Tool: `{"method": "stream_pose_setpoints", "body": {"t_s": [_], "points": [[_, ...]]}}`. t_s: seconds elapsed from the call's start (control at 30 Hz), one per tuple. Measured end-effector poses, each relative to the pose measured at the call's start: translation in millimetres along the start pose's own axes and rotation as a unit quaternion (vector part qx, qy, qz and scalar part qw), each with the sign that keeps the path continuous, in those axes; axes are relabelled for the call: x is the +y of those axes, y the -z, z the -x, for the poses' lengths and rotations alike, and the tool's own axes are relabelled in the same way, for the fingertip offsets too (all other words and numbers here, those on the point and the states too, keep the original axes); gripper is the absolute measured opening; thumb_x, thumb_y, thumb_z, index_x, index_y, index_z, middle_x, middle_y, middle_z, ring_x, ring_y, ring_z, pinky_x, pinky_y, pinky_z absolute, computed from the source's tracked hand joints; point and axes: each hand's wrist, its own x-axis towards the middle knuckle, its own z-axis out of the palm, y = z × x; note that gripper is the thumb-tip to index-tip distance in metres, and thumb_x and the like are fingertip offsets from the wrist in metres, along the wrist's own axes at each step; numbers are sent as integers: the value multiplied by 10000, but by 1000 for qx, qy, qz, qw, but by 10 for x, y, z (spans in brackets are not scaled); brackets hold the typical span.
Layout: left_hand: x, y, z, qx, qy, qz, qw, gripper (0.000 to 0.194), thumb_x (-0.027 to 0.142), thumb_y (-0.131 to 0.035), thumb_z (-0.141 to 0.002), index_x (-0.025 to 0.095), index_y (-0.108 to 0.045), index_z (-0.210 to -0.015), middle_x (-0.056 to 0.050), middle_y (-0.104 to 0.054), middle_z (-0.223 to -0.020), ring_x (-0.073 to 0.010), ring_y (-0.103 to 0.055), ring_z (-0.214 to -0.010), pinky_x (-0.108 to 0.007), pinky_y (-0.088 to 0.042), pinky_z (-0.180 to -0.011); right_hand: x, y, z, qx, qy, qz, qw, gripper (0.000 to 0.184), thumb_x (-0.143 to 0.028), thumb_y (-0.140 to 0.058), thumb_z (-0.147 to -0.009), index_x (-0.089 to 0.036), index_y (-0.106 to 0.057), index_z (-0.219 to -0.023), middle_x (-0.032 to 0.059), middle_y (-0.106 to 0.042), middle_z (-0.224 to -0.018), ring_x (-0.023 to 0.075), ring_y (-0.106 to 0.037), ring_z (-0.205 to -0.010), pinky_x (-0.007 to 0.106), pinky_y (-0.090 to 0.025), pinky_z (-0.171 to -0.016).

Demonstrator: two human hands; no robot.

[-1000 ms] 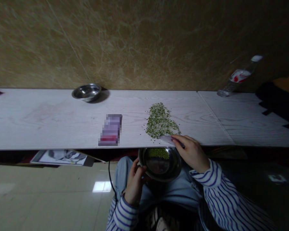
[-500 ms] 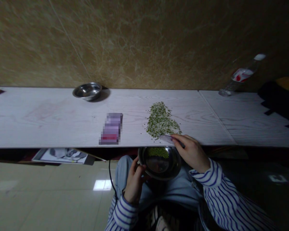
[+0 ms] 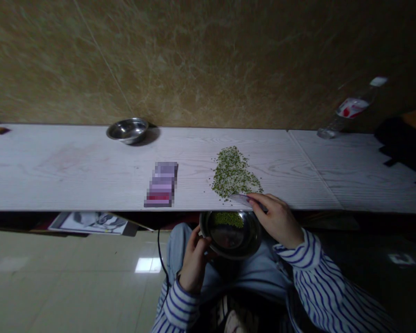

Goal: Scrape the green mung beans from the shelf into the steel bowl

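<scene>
My left hand grips the rim of a metal bowl just under the table's front edge, over my lap. Small green beans, probably mung beans, lie in the far part of that bowl. Between the thumb and fingers of my right hand is a thin, see-through flat card. Its edge rests on the tabletop at the near side of a spread of green beans. The fingers of my left hand beneath the bowl are partly hidden.
A second metal bowl stands by the wall at the back left. Left of the beans lies a blurred-out purple rectangular object. A plastic bottle stands at the back right, near dark cloth. A black cable hangs below the table.
The whole view has shifted very slightly. Both hands, the bowl, the card and the beans keep nearly the same places relative to each other.
</scene>
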Motion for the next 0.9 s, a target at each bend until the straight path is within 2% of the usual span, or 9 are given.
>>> {"method": "stream_pose_setpoints", "body": {"t_s": [0.2,0.47,0.77,0.9], "points": [[9,-16,8,-3,0,-1,1000,562,330,-716,-686,194,-590,-1217,-50,-669,-941,-191,-626,-821,-331,-552,-688,-18,-33,-14,-9,4,-4,1000,238,-187,-534,-927,-179,-731,-1060,80,-767,-935,212,-721,-865,322,-578,-817],[18,19,-1,4,-3,7,1000,569,323,-720,-681,198,-589,-1220,-86,-660,-1096,-217,-637,-916,-338,-555,-707,-60,-108,-77,-19,22,-10,1000,239,-177,-528,-932,-172,-726,-1066,80,-769,-954,214,-715,-869,340,-577,-827],[-2,70,-26,19,-7,23,1000,570,324,-736,-666,202,-606,-1208,-79,-667,-1062,-235,-652,-942,-328,-552,-701,-108,-179,-141,-29,30,-24,999,234,-158,-545,-924,-174,-726,-1072,80,-768,-968,214,-711,-881,343,-576,-838],[15,65,-25,14,-14,30,999,558,308,-731,-673,199,-605,-1205,-56,-673,-969,-197,-650,-834,-323,-548,-683,-149,-159,-125,-43,43,-30,998,235,-153,-542,-927,-183,-723,-1075,76,-765,-970,204,-706,-888,338,-575,-850]]}}
